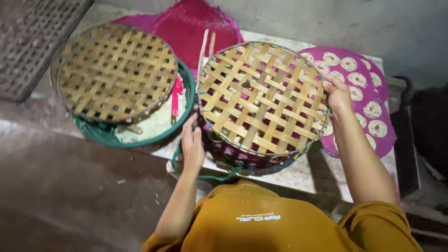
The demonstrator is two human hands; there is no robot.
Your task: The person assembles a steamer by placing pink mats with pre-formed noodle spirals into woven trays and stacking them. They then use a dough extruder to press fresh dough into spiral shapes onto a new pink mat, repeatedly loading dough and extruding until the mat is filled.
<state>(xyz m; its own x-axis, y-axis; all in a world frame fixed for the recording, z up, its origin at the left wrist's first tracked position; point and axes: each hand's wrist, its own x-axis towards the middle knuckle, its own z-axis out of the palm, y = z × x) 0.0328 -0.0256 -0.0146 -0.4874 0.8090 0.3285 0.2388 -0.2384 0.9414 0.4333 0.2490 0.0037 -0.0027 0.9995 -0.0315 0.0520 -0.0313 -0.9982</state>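
No packages, signs or screens are visible here. The only label is a small white printed logo (258,218) on the mustard-yellow shirt (280,224), low in the view.

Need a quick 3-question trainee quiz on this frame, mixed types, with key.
1. True or false: both hands grip the right woven tray.
2. The left woven tray rests over: A) green basin B) a black crate C) a metal pot.
3. What colour is the mat with white coils?

Key: 1. True: left hand at the near rim, right hand at the far right rim. 2. A. 3. Purple.
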